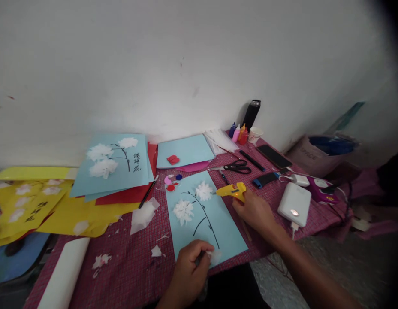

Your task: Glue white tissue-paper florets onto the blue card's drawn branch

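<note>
A light blue card (218, 234) lies on the red checked tablecloth, with black stems drawn on it and two white tissue flowers (183, 211) stuck on. My left hand (190, 268) sits at the card's near edge, fingers closed on a small wad of white tissue (214, 256). My right hand (254, 210) rests just right of the card and grips a yellow glue gun (231, 190), whose nozzle points left toward the upper flower (203, 190).
Black scissors (234, 167), a marker, a phone (274, 156), a white power bank (294, 204), paint bottles (238, 133), a paper cup and a black flask (251, 114) fill the right side. Finished blue and yellow flower cards (113, 165) and tissue scraps lie to the left. A white roll (65, 274) lies near left.
</note>
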